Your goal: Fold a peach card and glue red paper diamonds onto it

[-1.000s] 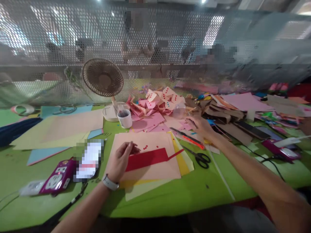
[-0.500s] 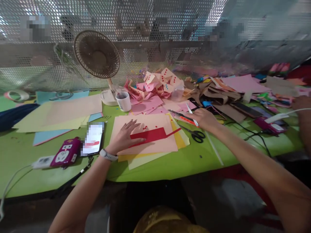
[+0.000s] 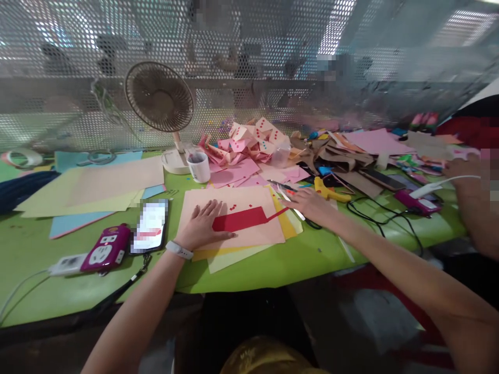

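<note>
My left hand [image 3: 202,223] lies flat with its fingers apart on a peach paper sheet [image 3: 249,197], the thumb along the lower edge of a red paper rectangle [image 3: 244,219]. A narrow red strip [image 3: 277,213] runs from the rectangle's right end toward my right hand [image 3: 310,205]. That hand is closed on a slim white stick-like tool [image 3: 297,212], whose exact kind I cannot make out. Just beyond its fingers lies a dark cutter with an orange-red part [image 3: 283,185]. Black scissors [image 3: 313,224] are mostly hidden under the hand. Small red bits [image 3: 233,207] dot the sheet.
A yellow glue gun [image 3: 329,192] with a black cord lies beyond my right hand. Behind the sheet are a white cup [image 3: 198,167], a fan [image 3: 159,96] and heaped dotted paper pieces [image 3: 259,135]. A phone [image 3: 150,226] and purple power strip [image 3: 107,248] are leftward. Another person's arm [image 3: 473,202] is at right.
My right hand has moved left and toward me with the white tool, now over the scissors and near the red strip. My left hand has flattened onto the paper. The glue gun has come into view.
</note>
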The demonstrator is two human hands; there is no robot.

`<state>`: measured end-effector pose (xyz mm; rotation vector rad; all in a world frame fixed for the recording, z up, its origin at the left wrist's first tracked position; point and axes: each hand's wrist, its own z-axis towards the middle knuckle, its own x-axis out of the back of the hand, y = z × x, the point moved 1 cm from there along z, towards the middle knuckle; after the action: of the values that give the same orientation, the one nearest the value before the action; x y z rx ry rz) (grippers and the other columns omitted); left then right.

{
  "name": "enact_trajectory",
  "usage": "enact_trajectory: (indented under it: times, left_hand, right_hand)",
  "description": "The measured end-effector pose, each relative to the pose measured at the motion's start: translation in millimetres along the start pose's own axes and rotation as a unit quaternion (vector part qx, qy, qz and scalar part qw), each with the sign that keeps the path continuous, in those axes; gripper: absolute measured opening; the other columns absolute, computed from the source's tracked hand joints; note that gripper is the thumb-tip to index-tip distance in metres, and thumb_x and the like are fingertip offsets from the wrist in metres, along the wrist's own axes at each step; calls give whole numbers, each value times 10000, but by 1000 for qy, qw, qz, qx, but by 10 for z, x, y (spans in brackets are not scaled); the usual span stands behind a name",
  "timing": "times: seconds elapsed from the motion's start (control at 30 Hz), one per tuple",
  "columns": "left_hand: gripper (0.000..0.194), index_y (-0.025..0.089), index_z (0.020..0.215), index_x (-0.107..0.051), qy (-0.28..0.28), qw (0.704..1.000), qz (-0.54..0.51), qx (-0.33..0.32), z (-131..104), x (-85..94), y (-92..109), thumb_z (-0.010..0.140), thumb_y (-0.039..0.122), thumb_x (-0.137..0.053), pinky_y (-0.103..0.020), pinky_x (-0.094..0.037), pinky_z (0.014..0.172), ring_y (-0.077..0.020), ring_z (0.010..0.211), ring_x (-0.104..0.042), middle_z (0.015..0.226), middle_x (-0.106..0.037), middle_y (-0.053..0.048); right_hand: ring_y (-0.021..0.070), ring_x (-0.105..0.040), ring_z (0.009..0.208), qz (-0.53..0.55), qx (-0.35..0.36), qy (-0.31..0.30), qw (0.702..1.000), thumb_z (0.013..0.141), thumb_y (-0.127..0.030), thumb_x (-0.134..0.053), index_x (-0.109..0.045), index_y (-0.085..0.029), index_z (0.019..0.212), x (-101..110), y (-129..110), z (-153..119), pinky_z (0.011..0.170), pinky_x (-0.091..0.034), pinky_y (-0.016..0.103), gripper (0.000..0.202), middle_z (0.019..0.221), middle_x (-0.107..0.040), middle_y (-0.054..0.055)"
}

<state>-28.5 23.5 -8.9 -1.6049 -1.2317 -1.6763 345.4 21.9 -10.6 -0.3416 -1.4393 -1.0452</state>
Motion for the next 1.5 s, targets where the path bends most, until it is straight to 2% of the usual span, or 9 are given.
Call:
enact_trajectory:
  times: [0.1, 0.2, 0.3, 0.43, 0.73, 0.9, 1.03, 1.27, 1.5]
  left_hand:
    - [1140, 155, 1546, -51, 12, 1000, -19, -8, 12, -23, -14, 713, 829, -440, -484, -35, 1188, -283, 1486, -80, 1608, -118, -114]
    - [1174, 126, 1539, 38, 26, 999, -34, -14, 22, -60, -34, 721, 797, -471, -495, -49, 1181, -310, 1479, -106, 1597, -136, -170]
    - [1150, 107, 1532, 73, 38, 998, -37, -16, 19, -97, -50, 753, 739, -489, -482, -49, 1179, -314, 1478, -107, 1593, -125, -200]
    - [1115, 109, 1532, 59, 53, 998, -32, -16, 20, -130, -72, 770, 716, -483, -474, -49, 1179, -303, 1478, -111, 1594, -116, -203]
    - [1066, 139, 1537, -140, 14, 999, 24, -16, 49, -124, -52, 756, 813, -405, -548, -19, 1162, -338, 1479, -50, 1596, -105, -185]
    - [1085, 157, 1538, -167, 14, 999, 27, -11, 5, -80, 5, 732, 847, -395, -547, -10, 1164, -330, 1482, -49, 1601, -107, -159]
    - [1076, 174, 1544, -133, 35, 999, 25, -20, -5, -79, 25, 740, 839, -392, -555, 49, 1159, -331, 1482, -42, 1602, -123, -139]
    - [1069, 206, 1549, -13, 41, 999, 0, -32, 15, -164, -55, 764, 798, -431, -549, -41, 1159, -344, 1478, -30, 1606, -66, -154]
    - [922, 298, 1529, -207, 13, 999, 14, -38, -3, -136, -65, 780, 784, -439, -575, -40, 1153, -367, 1473, -10, 1612, -86, -107]
  right_hand:
    - [254, -592, 1087, 72, -20, 21, 997, 931, -66, -353, -493, -249, 1397, 124, -68, 99, 957, -432, 445, 519, 1183, -670, 94]
    - [252, -507, 1270, 244, -27, 39, 969, 990, -325, -385, -341, -240, 1492, 288, -379, 402, 1075, -379, 450, 512, 1406, -536, 81]
    - [261, -308, 1425, 389, 23, -9, 921, 913, -607, -441, -204, -255, 1535, 378, -825, 789, 1162, -283, 447, 753, 1565, -276, 52]
    - [270, -120, 1480, 435, 103, -128, 885, 882, -702, -379, -182, -200, 1538, 297, -1192, 1125, 1206, -141, 471, 849, 1592, -117, 69]
    - [266, -47, 1487, 378, 72, -146, 911, 896, -710, -317, -167, -121, 1533, -41, -819, 1148, 1214, -55, 462, 880, 1599, -73, 112]
    - [273, -51, 1486, 376, 90, -103, 916, 890, -701, -359, -195, -117, 1528, 36, -861, 1111, 1214, -35, 467, 880, 1595, -115, 125]
    - [271, -65, 1485, 364, 102, -128, 917, 894, -705, -330, -200, -105, 1524, 127, -933, 982, 1209, -56, 479, 880, 1586, -115, 144]
    - [268, -141, 1476, 377, 105, -114, 913, 901, -684, -359, -200, -159, 1528, 198, -1064, 693, 1208, -80, 480, 833, 1583, -147, 121]
    - [227, -151, 1477, 422, 108, -74, 897, 923, -651, -353, -227, -200, 1525, 207, -949, 805, 1205, -139, 439, 762, 1582, -197, 75]
